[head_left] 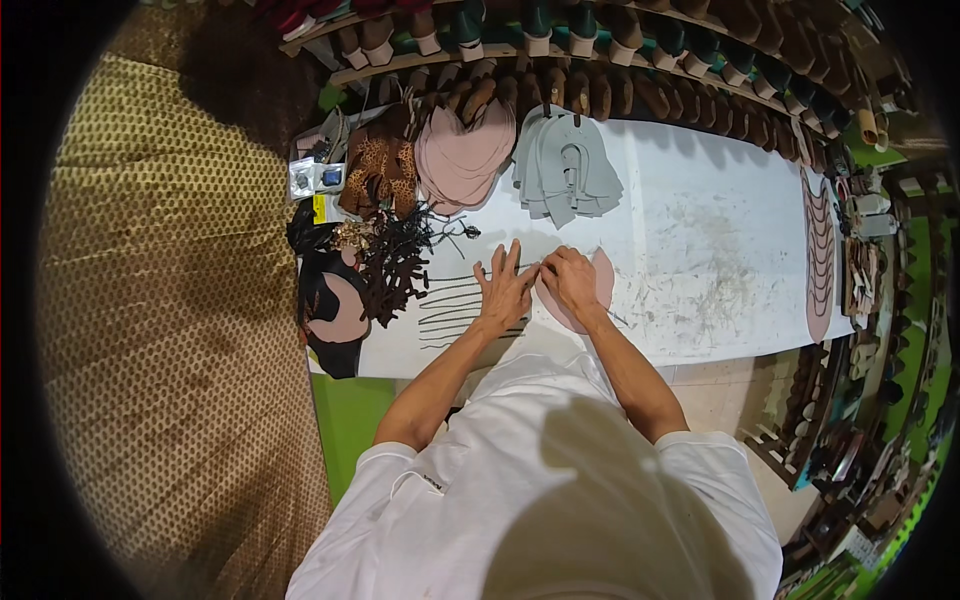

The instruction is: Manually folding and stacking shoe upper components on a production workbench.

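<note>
My left hand (506, 287) lies over the white worktable (690, 240), fingers spread, its thumb pointing at the other hand. Close beside it, my right hand (572, 278) has its fingers bent and pressed together at the left edge of a curved pink shoe-upper piece (604, 275). That piece lies partly under the right hand; anything small between the fingertips is hidden. Thin dark strips (460, 309) are laid in rows left of and below my left hand. Beyond the hands are a stack of pink cut pieces (462, 155) and a stack of grey cut pieces (545, 165).
At the table's left are a tangle of dark straps (392, 265), leopard-print pieces (385, 165) and black pieces (335, 355). Racks of shoes (580, 40) line the back. A stack of overlapping pink pieces (820, 260) lies at the right end. A patterned curtain (180, 320) hangs left.
</note>
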Demonstrator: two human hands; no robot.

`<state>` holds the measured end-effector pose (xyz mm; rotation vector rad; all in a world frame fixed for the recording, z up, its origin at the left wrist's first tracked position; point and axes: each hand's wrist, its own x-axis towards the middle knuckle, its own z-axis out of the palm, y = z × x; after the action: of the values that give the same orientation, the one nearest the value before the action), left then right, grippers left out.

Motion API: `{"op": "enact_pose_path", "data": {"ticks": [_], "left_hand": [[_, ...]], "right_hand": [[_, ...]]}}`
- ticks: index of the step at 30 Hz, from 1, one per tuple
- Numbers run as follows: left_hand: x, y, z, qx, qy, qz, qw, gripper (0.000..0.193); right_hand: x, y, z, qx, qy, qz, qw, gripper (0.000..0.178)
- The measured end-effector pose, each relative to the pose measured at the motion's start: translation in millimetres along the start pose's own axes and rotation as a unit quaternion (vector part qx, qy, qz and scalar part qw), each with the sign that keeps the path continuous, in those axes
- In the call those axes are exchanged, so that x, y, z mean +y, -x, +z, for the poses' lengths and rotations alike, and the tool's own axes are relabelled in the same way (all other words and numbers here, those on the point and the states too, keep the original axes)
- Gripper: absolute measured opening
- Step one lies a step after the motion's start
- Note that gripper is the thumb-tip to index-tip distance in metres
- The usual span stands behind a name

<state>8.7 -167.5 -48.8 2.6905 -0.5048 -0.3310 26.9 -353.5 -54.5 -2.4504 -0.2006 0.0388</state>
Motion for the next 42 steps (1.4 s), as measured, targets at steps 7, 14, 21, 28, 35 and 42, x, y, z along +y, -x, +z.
{"op": "enact_pose_path", "data": {"ticks": [7,14,21,28,35,42], "left_hand": [[-5,-2,0,0.001,-0.095,0.044,0.994,0.057],[-3,-2,-1,0.005,-0.111,0.063,0.992,0.055],[-6,0,1,-0.002,-0.072,0.042,0.997,0.056],[-3,-5,-1,-0.037,0.003,-0.002,0.999,0.051],[-12,-4,12,0.044,0.074,0.007,0.996,0.044],[-6,-8,3,0.016,-0.078,0.071,0.994,0.047]], "right_hand": [[2,9,-12,-0.021,-0.026,0.028,0.999,0.019],[10,32,-16,0.046,-0.016,0.049,0.998,0.019],[0,23,-23,0.038,-0.033,0.093,0.994,0.013],[5,25,-20,0.027,-0.029,0.099,0.994,0.015],[5,25,-17,0.029,-0.043,0.095,0.994,0.016],[5,27,-17,0.073,-0.022,0.068,0.995,0.016]]}}
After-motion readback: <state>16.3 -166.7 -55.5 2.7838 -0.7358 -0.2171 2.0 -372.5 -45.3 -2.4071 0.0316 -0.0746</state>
